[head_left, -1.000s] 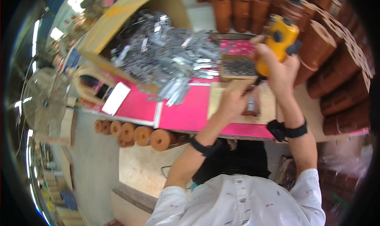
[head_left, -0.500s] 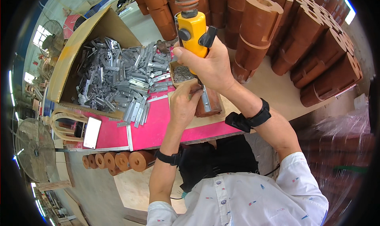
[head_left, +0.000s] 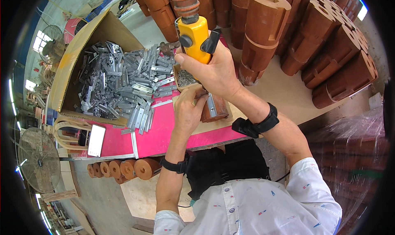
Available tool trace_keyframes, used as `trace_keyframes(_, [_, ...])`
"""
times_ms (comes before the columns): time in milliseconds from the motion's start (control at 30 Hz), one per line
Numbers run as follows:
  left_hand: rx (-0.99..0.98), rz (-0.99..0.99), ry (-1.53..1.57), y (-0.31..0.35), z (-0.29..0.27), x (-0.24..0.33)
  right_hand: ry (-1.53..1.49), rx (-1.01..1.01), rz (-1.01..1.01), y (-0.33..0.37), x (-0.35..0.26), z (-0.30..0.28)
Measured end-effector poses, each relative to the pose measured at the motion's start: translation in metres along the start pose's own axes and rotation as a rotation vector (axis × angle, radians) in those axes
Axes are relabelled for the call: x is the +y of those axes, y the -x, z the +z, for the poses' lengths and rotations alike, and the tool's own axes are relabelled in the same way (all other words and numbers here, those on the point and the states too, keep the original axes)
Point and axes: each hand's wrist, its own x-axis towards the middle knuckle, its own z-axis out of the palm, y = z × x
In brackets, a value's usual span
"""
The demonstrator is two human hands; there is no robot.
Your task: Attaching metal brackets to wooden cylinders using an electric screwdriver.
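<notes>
My right hand (head_left: pixel 220 72) is wrapped round a yellow power screwdriver (head_left: pixel 194 39), held upright with its tip pointing down. Below it, a grey metal strip (head_left: pixel 211 106) with holes lies along a reddish-brown wooden block (head_left: pixel 221 110) on the table. My left hand (head_left: pixel 187 113) is closed in a pinch at the far end of the strip, close under the driver. What the fingertips hold is too small and hidden to name. The driver's tip is also mostly covered by my hands.
A small box (head_left: pixel 177 84) of screws stands just beyond my left hand. Many metal strips (head_left: pixel 119 78) spill from a cardboard box (head_left: pixel 68 70) at the left. Brown grooved cylinders (head_left: pixel 265 33) stand at the back and right. A phone (head_left: pixel 96 140) lies at the table's near left edge.
The driver and my right hand have shifted slightly left and lower in the picture, along with most of the scene. Both hands keep their hold.
</notes>
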Motion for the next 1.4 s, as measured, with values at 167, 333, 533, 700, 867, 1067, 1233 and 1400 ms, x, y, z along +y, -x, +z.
trace_keyframes(167, [0.000,0.014,-0.034,0.000,0.001,-0.006,0.003,0.007,0.014,0.001,-0.002,0.000])
trace_keyframes(333, [0.002,0.029,-0.054,0.000,0.001,-0.002,-0.002,-0.009,0.015,0.002,0.000,-0.001])
trace_keyframes(533, [-0.082,-0.081,-0.035,0.007,-0.002,-0.003,-0.020,-0.030,0.026,0.005,0.001,-0.003])
trace_keyframes(700, [-0.213,-0.055,0.065,0.021,-0.008,0.007,-0.019,-0.047,0.059,0.008,0.001,-0.002])
trace_keyframes(867, [-0.282,-0.109,-0.011,0.021,0.000,-0.004,-0.008,-0.102,0.022,0.010,0.001,0.000])
trace_keyframes(1067, [-0.249,-0.192,0.072,0.024,0.006,-0.012,-0.052,-0.138,0.178,0.008,-0.005,-0.001])
trace_keyframes(1233, [-0.229,-0.160,0.089,0.024,0.006,-0.011,0.032,-0.172,0.178,0.009,-0.005,-0.002])
trace_keyframes(1400, [-0.201,-0.104,0.090,0.022,0.006,-0.011,0.059,-0.191,0.164,0.010,-0.004,-0.001])
